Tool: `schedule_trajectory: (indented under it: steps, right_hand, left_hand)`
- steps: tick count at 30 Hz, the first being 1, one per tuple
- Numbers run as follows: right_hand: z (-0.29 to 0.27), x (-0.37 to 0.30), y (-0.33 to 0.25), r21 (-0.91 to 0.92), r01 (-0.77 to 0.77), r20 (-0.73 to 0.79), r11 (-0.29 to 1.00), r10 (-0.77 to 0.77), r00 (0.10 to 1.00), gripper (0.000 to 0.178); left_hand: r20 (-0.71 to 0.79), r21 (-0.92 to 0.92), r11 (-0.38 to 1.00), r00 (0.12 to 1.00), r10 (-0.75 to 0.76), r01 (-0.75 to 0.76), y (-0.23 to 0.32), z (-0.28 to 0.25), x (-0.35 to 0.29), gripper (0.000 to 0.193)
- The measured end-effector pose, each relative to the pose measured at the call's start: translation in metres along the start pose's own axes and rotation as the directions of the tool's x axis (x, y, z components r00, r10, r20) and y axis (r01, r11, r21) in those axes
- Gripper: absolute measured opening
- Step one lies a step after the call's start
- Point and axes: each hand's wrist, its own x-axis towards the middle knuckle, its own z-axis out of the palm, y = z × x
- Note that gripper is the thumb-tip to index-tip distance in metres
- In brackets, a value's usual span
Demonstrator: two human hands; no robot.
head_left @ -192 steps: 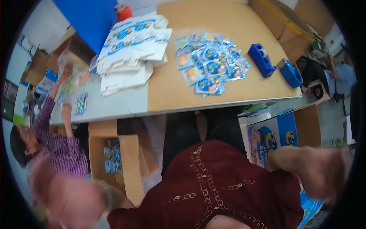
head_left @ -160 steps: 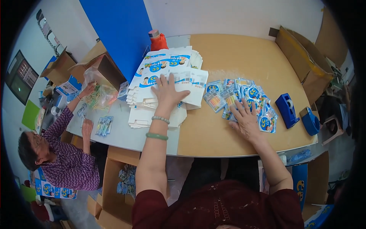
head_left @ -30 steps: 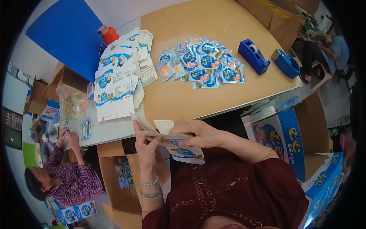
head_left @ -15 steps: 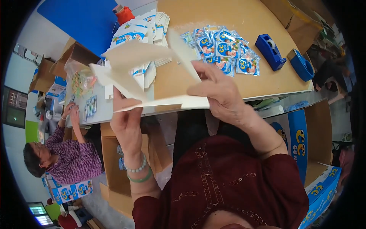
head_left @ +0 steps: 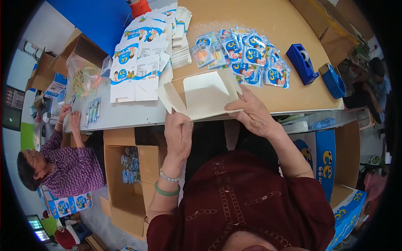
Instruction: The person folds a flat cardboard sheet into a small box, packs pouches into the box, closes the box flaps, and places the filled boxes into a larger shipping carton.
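Observation:
Both my hands hold a small folding carton (head_left: 205,93) at the table's front edge. Its plain off-white inside faces up, and its flaps stand out at the sides. My left hand (head_left: 177,134) pinches the near left corner, fingers partly hidden under the card. At the right side my right hand (head_left: 253,112) grips the edge, thumb on top. Just beyond the carton lies a heap of small blue-and-white packets (head_left: 253,56). Left of that heap, several flat printed cartons (head_left: 144,52) are spread and stacked.
Two blue tape dispensers (head_left: 302,65) stand at the right on the tan tabletop (head_left: 251,12). An open cardboard box (head_left: 151,175) with packets inside sits below the table at left. A co-worker in a purple patterned top (head_left: 73,171) handles things near a bag of coloured bands (head_left: 85,83).
The carton has come down and turned so its inside faces up. My left hand has moved right with it, and the flat cartons behind now show more fully.

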Motion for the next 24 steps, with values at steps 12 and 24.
schedule_trajectory:
  steps: [12,24]
  right_hand:
    - [0.023,0.018,-0.027,0.081,-0.384,-0.087,0.920,0.391,0.916,0.032]
    - [0.011,0.011,0.000,-0.188,-0.142,-0.044,0.972,0.136,0.990,0.035]
  left_hand:
    - [-0.454,-0.041,0.984,0.874,-0.171,0.171,0.004,0.029,0.050,0.017]
    - [-0.184,0.097,0.975,0.967,-0.178,0.198,-0.009,0.027,0.056,0.041]
